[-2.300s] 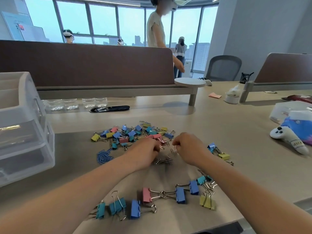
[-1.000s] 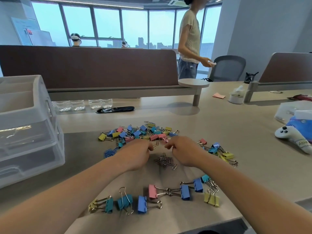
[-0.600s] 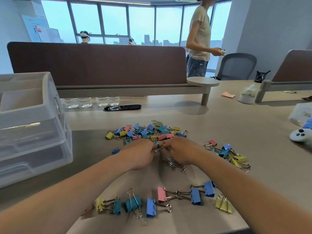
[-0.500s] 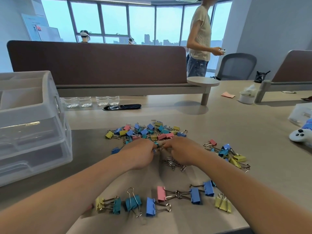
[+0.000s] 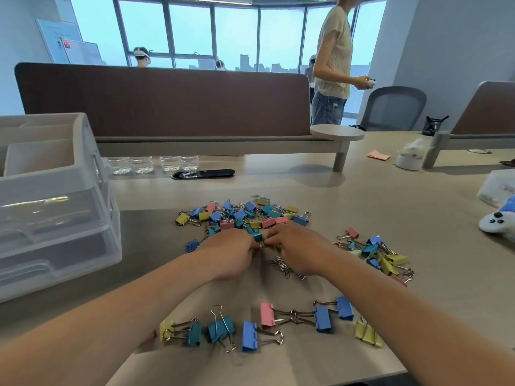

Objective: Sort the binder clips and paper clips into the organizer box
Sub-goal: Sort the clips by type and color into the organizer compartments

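Binder clips (image 5: 245,215): small, pastel, heaped far of hands
Left hand (image 5: 231,253): curled; grip unclear
Right hand (image 5: 296,247): curled; grip unclear

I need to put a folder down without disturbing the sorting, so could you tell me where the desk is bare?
Bare desk lies between the far clip pile and the black grommet strip, and right of that pile toward the white controller. It is crowded around both hands, left hand and right hand, and along the near row of large binder clips.

No readable text; sheets on wall board (image 5: 67,44) too blurred to make out
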Demonstrator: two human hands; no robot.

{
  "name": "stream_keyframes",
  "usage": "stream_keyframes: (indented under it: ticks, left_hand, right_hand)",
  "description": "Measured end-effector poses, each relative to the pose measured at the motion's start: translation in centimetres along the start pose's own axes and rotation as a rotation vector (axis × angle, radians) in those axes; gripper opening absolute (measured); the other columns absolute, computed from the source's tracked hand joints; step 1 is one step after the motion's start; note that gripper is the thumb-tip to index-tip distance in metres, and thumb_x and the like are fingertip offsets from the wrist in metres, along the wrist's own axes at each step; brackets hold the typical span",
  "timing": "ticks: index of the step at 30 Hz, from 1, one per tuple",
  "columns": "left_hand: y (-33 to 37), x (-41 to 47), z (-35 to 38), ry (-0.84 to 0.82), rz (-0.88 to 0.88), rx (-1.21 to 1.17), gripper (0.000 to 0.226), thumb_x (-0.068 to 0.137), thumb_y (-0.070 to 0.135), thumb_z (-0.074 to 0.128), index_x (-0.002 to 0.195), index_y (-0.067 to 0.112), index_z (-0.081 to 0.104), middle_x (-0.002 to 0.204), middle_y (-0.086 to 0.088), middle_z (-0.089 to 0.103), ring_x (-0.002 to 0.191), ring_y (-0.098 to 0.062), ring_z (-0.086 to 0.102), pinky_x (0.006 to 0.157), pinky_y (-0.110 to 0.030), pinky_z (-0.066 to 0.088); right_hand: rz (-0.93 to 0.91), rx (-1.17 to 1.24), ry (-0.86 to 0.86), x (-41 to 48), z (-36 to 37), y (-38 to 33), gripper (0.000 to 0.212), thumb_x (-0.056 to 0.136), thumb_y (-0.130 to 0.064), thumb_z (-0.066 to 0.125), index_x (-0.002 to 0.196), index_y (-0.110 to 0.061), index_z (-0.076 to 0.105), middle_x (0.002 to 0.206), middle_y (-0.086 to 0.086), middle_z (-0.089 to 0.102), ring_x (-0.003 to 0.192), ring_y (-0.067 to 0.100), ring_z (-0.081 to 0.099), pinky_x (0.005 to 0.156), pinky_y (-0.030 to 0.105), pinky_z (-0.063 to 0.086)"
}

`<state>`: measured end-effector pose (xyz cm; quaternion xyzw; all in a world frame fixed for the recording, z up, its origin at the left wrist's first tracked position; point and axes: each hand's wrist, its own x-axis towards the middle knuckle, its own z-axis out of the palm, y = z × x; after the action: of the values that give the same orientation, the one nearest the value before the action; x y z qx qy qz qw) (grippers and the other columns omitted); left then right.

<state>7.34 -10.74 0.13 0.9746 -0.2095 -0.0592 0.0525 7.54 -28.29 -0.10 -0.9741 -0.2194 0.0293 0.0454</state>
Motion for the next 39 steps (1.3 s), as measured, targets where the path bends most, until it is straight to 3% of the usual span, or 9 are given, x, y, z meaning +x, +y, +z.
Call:
stream_keyframes:
  ticks: [5,14,19,23,27,29,33,36,39]
  left_hand:
    - [-0.1,-0.6,-0.3,-0.004,0.003,0.011,0.043,0.099,0.016,0.037,0.131,0.033,0.06,0.127,-0.001,0.061,0.106,-0.022,0.058,0.089,-0.038,0.052]
    - [0.4,-0.9,-0.5,0.056,-0.004,-0.026,0.037,0.1,0.021,0.042,0.131,0.025,0.059,0.126,-0.002,0.063,0.101,-0.018,0.061,0.088,-0.034,0.053]
    - [0.5,-1.0,-0.6,0.06,0.004,-0.035,0.036,0.099,0.018,0.042,0.131,0.023,0.059,0.126,-0.003,0.062,0.103,-0.018,0.06,0.088,-0.033,0.051]
    - [1.0,-0.9,-0.4,0.056,0.028,-0.03,0.03,0.098,0.026,0.046,0.123,0.02,0.061,0.109,-0.003,0.065,0.092,-0.017,0.06,0.081,-0.034,0.052]
    - [2.0,0.0,-0.3,0.014,0.053,-0.039,0.049,0.093,0.048,0.055,0.133,0.021,0.053,0.119,-0.003,0.062,0.097,-0.018,0.057,0.075,-0.03,0.044]
    - [2.6,0.4,-0.5,-0.018,0.064,-0.042,0.049,0.089,0.055,0.057,0.126,0.023,0.056,0.114,-0.002,0.063,0.089,-0.016,0.055,0.071,-0.03,0.041]
    - [3.3,0.8,-0.8,-0.077,0.096,-0.057,0.021,0.087,0.056,0.06,0.09,0.037,0.05,0.087,0.01,0.056,0.076,-0.008,0.052,0.064,-0.03,0.041]
    - [3.5,1.0,-0.9,-0.117,0.118,-0.064,0.037,0.085,0.058,0.061,0.11,0.03,0.06,0.094,0.011,0.061,0.081,-0.009,0.056,0.07,-0.03,0.048]
    - [4.0,0.9,-0.9,-0.104,0.173,-0.077,0.032,0.09,0.049,0.06,0.119,0.034,0.057,0.095,0.017,0.053,0.08,-0.007,0.048,0.062,-0.023,0.035]
  right_hand:
    - [-0.004,-0.02,-0.004,-1.0,-0.1,0.3,0.039,0.097,-0.013,0.051,0.131,-0.028,0.062,0.133,-0.013,0.05,0.119,0.014,0.045,0.097,0.031,0.045]
    - [0.08,0.067,0.07,-1.9,-1.1,0.6,0.04,0.095,-0.009,0.045,0.127,-0.024,0.063,0.141,-0.006,0.052,0.129,0.015,0.046,0.107,0.033,0.041]
    - [0.07,-0.007,-0.015,-1.9,-0.8,0.4,0.045,0.095,-0.007,0.044,0.132,-0.026,0.06,0.136,-0.003,0.048,0.118,0.017,0.048,0.097,0.03,0.044]
    - [0.065,0.027,-0.002,-3.0,-0.8,0.6,0.049,0.093,-0.003,0.045,0.132,-0.028,0.061,0.14,-0.008,0.047,0.122,0.015,0.047,0.1,0.03,0.043]
    - [0.127,0.064,0.065,-3.7,-1.1,1.9,0.041,0.095,-0.008,0.046,0.128,-0.027,0.06,0.14,-0.006,0.051,0.125,0.015,0.048,0.103,0.031,0.042]
    - [0.141,0.08,0.046,-3.8,-1.2,2.4,0.041,0.095,-0.011,0.047,0.132,-0.026,0.057,0.14,-0.006,0.051,0.124,0.015,0.049,0.103,0.031,0.042]
    - [0.135,0.059,-0.038,-3.9,-0.8,2.0,0.04,0.091,-0.007,0.047,0.123,-0.023,0.063,0.13,-0.002,0.053,0.113,0.019,0.053,0.098,0.038,0.047]
    - [0.152,0.083,-0.052,-4.3,-1.1,2.0,0.026,0.091,-0.01,0.047,0.108,-0.013,0.066,0.117,0.002,0.051,0.1,0.02,0.055,0.091,0.038,0.05]
    - [0.152,0.099,-0.148,-5.1,-1.6,2.2,0.02,0.088,-0.019,0.056,0.103,-0.01,0.064,0.115,0.004,0.046,0.096,0.023,0.057,0.089,0.039,0.052]
